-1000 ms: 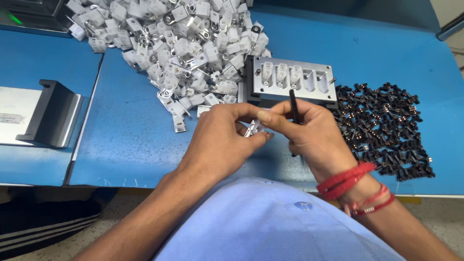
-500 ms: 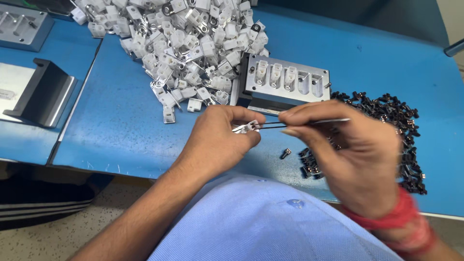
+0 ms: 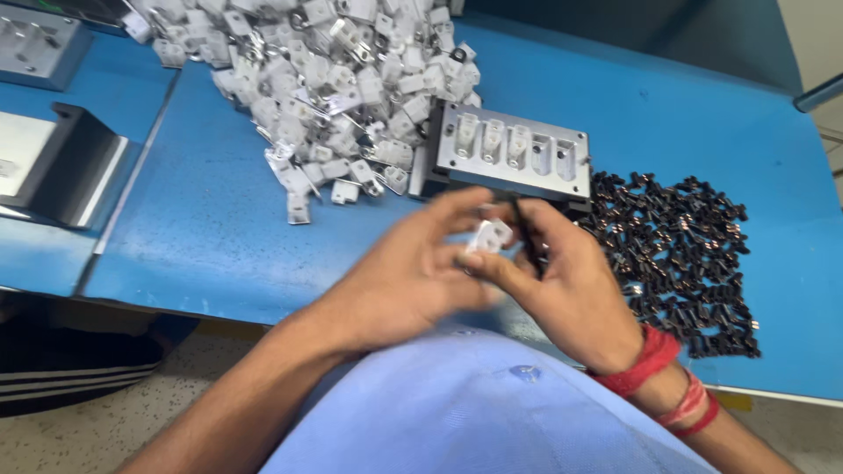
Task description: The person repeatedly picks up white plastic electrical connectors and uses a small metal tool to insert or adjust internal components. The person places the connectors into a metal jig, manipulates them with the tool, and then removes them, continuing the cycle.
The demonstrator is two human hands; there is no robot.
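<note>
A small white bracket (image 3: 489, 234) sits pinched between the fingertips of both hands above the near edge of a blue table (image 3: 219, 219). The left hand (image 3: 413, 281) closes on it from nine o'clock; the right hand (image 3: 571, 285), with red thread at the wrist, closes on it from three o'clock and also grips a thin dark tool (image 3: 527, 233) standing upright beside the piece. The picture is blurred by motion, so the exact contact of tool and bracket cannot be told.

By the look of it, a part is being fitted to the bracket in hand; the next move calls for a steady pinch and the tool tip lined up square.

At twelve o'clock lies one metal block (image 3: 514, 154) with five pockets. At eleven o'clock spreads a heap of white brackets (image 3: 342, 79), too many to count; at three o'clock, a heap of small black parts (image 3: 685, 254), likewise uncountable. At nine o'clock sits one dark tray (image 3: 66, 171), with a second metal block (image 3: 39, 53) beyond it.
</note>
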